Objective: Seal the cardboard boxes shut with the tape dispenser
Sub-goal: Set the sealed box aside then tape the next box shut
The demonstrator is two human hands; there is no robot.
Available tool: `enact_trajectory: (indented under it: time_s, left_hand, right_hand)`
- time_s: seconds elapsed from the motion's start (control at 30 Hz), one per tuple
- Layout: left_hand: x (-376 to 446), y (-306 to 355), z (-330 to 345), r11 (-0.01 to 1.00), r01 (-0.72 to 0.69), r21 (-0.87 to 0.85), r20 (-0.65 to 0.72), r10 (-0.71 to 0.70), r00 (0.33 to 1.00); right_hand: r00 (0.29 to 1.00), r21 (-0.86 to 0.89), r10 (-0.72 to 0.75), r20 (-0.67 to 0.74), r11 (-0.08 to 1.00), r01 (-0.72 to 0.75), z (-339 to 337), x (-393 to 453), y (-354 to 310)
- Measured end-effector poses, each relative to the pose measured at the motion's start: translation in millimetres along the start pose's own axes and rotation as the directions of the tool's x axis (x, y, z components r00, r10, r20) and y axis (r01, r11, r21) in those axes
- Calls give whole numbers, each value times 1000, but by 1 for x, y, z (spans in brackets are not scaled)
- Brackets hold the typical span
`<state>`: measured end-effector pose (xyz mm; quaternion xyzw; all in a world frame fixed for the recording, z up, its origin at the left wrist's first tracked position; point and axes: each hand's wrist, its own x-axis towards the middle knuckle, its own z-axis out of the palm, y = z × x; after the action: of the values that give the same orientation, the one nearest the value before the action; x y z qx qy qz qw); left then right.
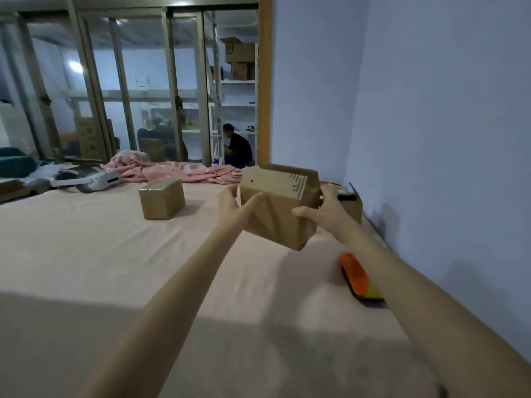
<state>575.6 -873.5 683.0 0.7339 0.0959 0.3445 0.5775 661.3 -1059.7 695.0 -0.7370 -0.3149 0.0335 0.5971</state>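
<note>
I hold a brown cardboard box [280, 214] in the air above the bed, tilted, with its top flaps partly up. My left hand [235, 203] grips its left side and my right hand [324, 208] grips its right side. An orange tape dispenser [356, 278] lies on the pink sheet below and to the right of the box, partly hidden by my right forearm. A second, smaller box [161, 198] with shiny tape across its top stands to the left. A third box [352, 203] sits behind my right hand, mostly hidden.
The pink bed sheet [115, 254] fills the foreground. A white headset [92, 179] and a crumpled pink blanket [172, 169] lie at the far edge. The wall [431, 139] runs close along the right. A person crouches by shelves beyond the glass doors [237, 147].
</note>
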Motion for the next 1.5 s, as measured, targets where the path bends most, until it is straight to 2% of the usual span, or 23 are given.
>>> enact_trajectory:
  time_s: [0.07, 0.17, 0.23, 0.3, 0.37, 0.47, 0.57, 0.67, 0.77, 0.83, 0.93, 1.0, 1.1, 1.2, 1.3, 1.37, 1.43, 1.5]
  left_hand:
    - [-3, 1, -2, 996, 88, -8, 150, -86, 985]
    - [-10, -6, -1, 986, 127, -108, 428, -69, 901]
    - [-15, -11, 2, 985, 112, -129, 477, -38, 878]
    - [-20, -16, 6, 988, 95, -125, 446, -30, 895]
    - [-27, -23, 11, 987, 98, -127, 359, -47, 932]
    - [-42, -35, 20, 990, 90, -113, 261, -58, 964]
    - [-57, -52, 28, 987, 115, -115, 228, -87, 970]
    - [-68, -68, 32, 975, 157, -154, 209, -123, 970]
    - [-71, -77, 35, 971, 155, -184, 215, -114, 970]
    - [-71, -77, 36, 971, 145, -189, 238, -98, 966]
    - [-72, -77, 42, 973, 128, -193, 258, -76, 963]
    - [-73, -78, 45, 969, 125, -215, 263, -66, 963]
    - [-75, -79, 47, 967, 134, -218, 244, -79, 967]
    - [-75, -73, 44, 982, 118, -149, 101, -104, 989]
    - [-79, -57, 38, 996, -26, -83, -28, 24, 999]
    - [-84, -43, 33, 984, -176, 16, -71, 176, 982]
    - [-87, -26, 30, 939, -321, 124, -14, 325, 946]
    - [-92, -4, 34, 890, -421, 177, 118, 405, 907]
  right_hand:
    - [997, 82, 6, 74, 997, -12, -18, -12, 4]
    - [985, 177, -9, 173, 984, -22, -36, -28, 9]
    - [975, 167, -21, 223, 986, -17, -44, -36, 11]
    - [973, 99, -18, 229, 995, -4, -52, -43, 15]
    - [990, 0, -14, 144, 1000, 14, -59, -49, 24]
    - [983, -164, -87, -159, 985, 60, -65, -67, 40]
    - [897, -283, -113, -427, 959, -14, -70, -90, 63]
    - [877, -385, -8, -481, 900, -203, -71, -111, 93]
    - [849, -321, 142, -509, 883, -341, -60, -123, 115]
    - [840, -261, 178, -513, 900, -350, -53, -125, 121]
    - [838, -300, 134, -530, 894, -332, -45, -125, 126]
    - [799, -280, 113, -590, 900, -334, -43, -127, 124]
    - [705, -229, 106, -701, 903, -364, -46, -131, 119]
    - [641, -105, 101, -761, 956, -275, -55, -135, 105]
    - [631, 32, 120, -766, 988, -149, -71, -136, 83]
    - [647, 143, 124, -753, 989, -23, -80, -137, 64]
    - [624, 222, 110, -774, 969, 105, -86, -140, 43]
    - [603, 272, 110, -790, 944, 184, -89, -145, 23]
